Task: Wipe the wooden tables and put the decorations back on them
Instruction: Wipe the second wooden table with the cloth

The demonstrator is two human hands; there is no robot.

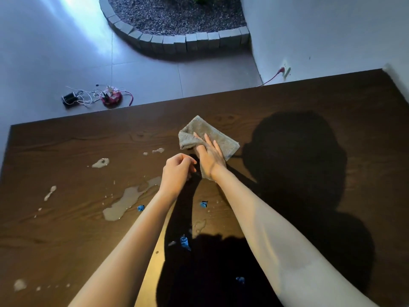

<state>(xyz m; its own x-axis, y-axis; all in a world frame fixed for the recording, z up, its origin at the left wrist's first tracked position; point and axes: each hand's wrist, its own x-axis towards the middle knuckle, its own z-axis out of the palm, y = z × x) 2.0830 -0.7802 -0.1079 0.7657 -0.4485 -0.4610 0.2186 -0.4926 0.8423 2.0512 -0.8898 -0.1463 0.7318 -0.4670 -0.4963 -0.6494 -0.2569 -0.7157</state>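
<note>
A dark wooden table [309,103] fills the lower view. On it lies a folded grey cloth [203,131], and my right hand [209,156] presses flat on it with straight fingers. My left hand [177,171] hovers just left of the right one, fingers curled loosely, and I cannot make out anything held in it. Pale spilled liquid [124,202] lies in puddles and drops on the left half of the table. Small blue scraps [184,241] are scattered near the front middle.
On the grey tiled floor beyond the table lie a pink round object with tangled white cables [110,97] and a black cylinder [69,98]. A stone-edged gravel bed [177,18] curves at the back. A pink plug sits in a wall socket [284,70].
</note>
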